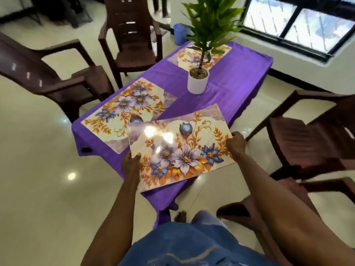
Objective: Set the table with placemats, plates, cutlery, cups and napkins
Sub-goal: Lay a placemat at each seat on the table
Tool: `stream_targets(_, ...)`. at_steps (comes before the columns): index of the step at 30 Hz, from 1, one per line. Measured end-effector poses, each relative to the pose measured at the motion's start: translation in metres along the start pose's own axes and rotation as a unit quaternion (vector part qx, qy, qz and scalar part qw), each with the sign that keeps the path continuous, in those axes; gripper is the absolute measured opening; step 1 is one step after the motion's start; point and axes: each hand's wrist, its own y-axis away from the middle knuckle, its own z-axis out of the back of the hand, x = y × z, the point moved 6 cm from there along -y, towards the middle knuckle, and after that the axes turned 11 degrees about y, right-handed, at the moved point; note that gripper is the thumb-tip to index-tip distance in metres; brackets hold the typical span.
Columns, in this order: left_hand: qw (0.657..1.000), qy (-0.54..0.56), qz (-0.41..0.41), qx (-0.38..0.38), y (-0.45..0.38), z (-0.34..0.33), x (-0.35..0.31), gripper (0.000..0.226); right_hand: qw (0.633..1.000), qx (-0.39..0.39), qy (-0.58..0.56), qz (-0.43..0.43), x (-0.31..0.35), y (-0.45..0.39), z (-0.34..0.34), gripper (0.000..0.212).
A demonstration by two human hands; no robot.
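We stand at the near corner of a table (236,89) draped in a purple cloth, holding a floral placemat (180,148) between our two hands. Our left hand (131,166) grips its left short edge, thumb curled over the glossy top and fingers underneath; our right hand (236,144) pinches the opposite short edge, knuckles up. The placemat is tilted and its near edge overhangs the table's corner; we cannot tell whether its far edge touches the cloth.

A second placemat (126,110) of the same pattern lies flat on the cloth to the left, its near corner hidden under the one we hold. A third placemat (192,54) lies at the far end of the table, partly behind a green plant in a white pot (197,82) that stands near the middle of the cloth.

Brown plastic chairs ring the table: one (48,77) at left, another (132,41) further back, and one (311,135) at right. A blue bin (179,33) sits on the tiled floor beyond the table, near a dark-framed window (299,24).
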Motion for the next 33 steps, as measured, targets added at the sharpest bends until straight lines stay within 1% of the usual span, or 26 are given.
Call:
stream_targets(3,0.997,0.044,-0.009,-0.059,0.002,-0.002,0.001,0.028,0.999,0.018,0.028,0.032,0.032,-0.029,-0.014,0.034)
stream_targets(7,0.989,0.068,-0.018,-0.127,0.015,-0.004,0.009,0.025,0.992,0.060,0.073,0.087,0.066,-0.066,-0.032,0.031)
stream_targets(10,0.982,0.080,-0.020,-0.169,0.023,-0.014,0.014,0.022,0.983,0.092,0.093,0.131,0.082,-0.100,-0.041,0.033)
stream_targets(13,0.972,0.110,-0.029,-0.207,0.031,-0.042,0.014,0.020,0.974,0.119,0.102,0.162,0.092,-0.137,-0.040,0.030)
stream_targets(15,0.966,0.129,-0.029,-0.223,0.034,-0.068,0.012,0.019,0.972,0.132,0.100,0.168,0.096,-0.162,-0.035,0.029)
stream_targets(19,0.951,0.149,-0.010,-0.272,0.038,-0.112,0.021,0.021,0.960,0.192,0.091,0.182,0.087,-0.214,-0.021,0.021)
stream_targets(23,0.946,0.106,0.011,-0.307,0.064,-0.151,0.036,0.026,0.949,0.245,0.076,0.186,0.075,-0.258,-0.002,0.019)
stream_targets(27,0.939,0.077,0.010,-0.335,0.089,-0.182,0.031,0.021,0.936,0.282,0.080,0.194,0.074,-0.277,0.002,0.013)
stream_targets(30,0.936,0.054,0.003,-0.348,0.099,-0.191,0.024,0.019,0.924,0.305,0.079,0.215,0.075,-0.283,-0.002,0.013)
stream_targets(33,0.934,0.014,0.008,-0.356,0.101,-0.183,0.029,0.015,0.916,0.318,0.083,0.232,0.072,-0.284,-0.011,0.013)
